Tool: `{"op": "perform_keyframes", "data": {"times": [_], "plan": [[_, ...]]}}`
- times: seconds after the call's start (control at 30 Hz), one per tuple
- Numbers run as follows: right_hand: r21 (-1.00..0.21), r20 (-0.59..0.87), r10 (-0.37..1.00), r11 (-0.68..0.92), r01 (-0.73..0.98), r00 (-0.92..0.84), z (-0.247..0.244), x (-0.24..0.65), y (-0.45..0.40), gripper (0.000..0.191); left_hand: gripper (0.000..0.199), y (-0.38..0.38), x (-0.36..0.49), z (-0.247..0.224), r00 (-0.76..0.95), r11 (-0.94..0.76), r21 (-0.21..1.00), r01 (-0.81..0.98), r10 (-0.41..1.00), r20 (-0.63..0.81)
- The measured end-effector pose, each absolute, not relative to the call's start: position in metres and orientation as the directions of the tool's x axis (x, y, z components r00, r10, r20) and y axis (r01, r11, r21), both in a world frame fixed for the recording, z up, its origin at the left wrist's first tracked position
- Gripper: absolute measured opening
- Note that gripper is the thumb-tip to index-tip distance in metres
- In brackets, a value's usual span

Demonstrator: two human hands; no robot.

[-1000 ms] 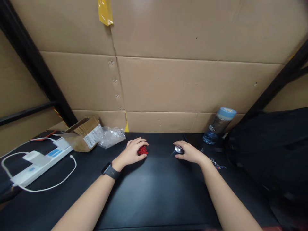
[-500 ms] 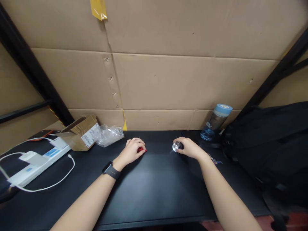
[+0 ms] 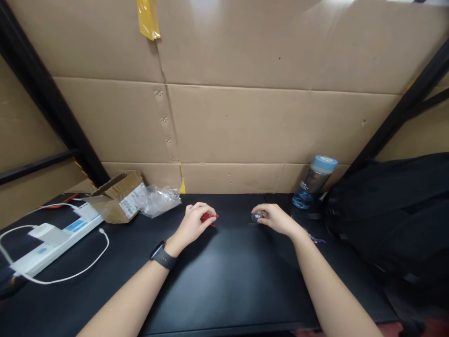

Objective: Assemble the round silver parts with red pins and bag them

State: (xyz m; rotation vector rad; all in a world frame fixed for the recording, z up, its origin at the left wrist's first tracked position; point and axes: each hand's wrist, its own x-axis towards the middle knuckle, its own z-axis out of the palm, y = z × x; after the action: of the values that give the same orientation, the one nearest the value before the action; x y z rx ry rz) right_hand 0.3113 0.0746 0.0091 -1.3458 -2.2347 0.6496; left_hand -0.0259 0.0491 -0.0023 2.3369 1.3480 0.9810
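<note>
My left hand (image 3: pixel 196 222), with a dark watch on its wrist, is closed around a small red, string-like thing (image 3: pixel 209 217). Part of it sticks out past my fingertips; the rest is hidden by the fingers. To the right, the thumb and fingers of my right hand (image 3: pixel 275 217) grip a small round, shiny, glassy thing (image 3: pixel 257 216) by its sides. Its exact kind cannot be made out. Both hands are over the far part of the black table (image 3: pixel 228 281), apart from each other.
A clear bottle with a blue lid (image 3: pixel 314 182) and a black bag (image 3: pixel 393 215) are on the right, with a small keychain-like item (image 3: pixel 316 239) near my right forearm. On the left are an open cardboard box (image 3: pixel 119 196), plastic wrap (image 3: pixel 159 200) and a white power strip (image 3: pixel 58 245) with cables.
My left hand has risen slightly off the table, and more of the red thing shows. In my right hand the round thing looks darker and less bright. The view has tilted slightly upward.
</note>
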Motion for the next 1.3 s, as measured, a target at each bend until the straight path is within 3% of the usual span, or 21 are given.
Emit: {"op": "perform_keyframes", "data": {"times": [0.1,0.17,0.3,0.5,0.93,1.17,1.3], "plan": [[-0.872,0.144,0.887,0.323,0.368,-0.438,0.006,0.289,0.068,0.031,0.022,0.049,-0.022,-0.006,0.288,-0.484,0.704,0.52,0.875,0.389],[-0.959,0.197,0.897,0.261,0.113,-0.395,0.002,0.267,0.061,0.04,0.021,0.049,-0.017,-0.01,0.285,-0.441,0.806,0.395,0.893,0.349],[-0.966,0.25,0.917,0.215,-0.144,-0.309,-0.008,0.225,0.047,0.037,0.021,0.044,-0.005,-0.011,0.31,-0.386,0.9,0.203,0.897,0.315],[-0.954,0.245,0.917,0.17,-0.248,-0.315,-0.017,0.204,0.037,0.031,0.023,0.038,0.005,-0.008,0.314,-0.353,0.924,0.145,0.902,0.295],[-0.963,0.26,0.921,0.225,-0.149,-0.29,-0.02,0.204,0.036,0.03,0.012,0.026,0.009,-0.002,0.228,-0.492,0.728,0.478,0.869,0.438],[-0.953,0.282,0.92,0.301,0.029,-0.273,-0.021,0.206,0.035,0.022,0.008,0.021,0.011,0.0,0.214,-0.502,0.614,0.609,0.849,0.482],[-0.882,0.339,0.89,0.413,0.227,-0.304,-0.015,0.209,0.034,0.016,0.006,0.021,0.01,0.0,0.221,-0.516,0.554,0.653,0.829,0.513]]}}
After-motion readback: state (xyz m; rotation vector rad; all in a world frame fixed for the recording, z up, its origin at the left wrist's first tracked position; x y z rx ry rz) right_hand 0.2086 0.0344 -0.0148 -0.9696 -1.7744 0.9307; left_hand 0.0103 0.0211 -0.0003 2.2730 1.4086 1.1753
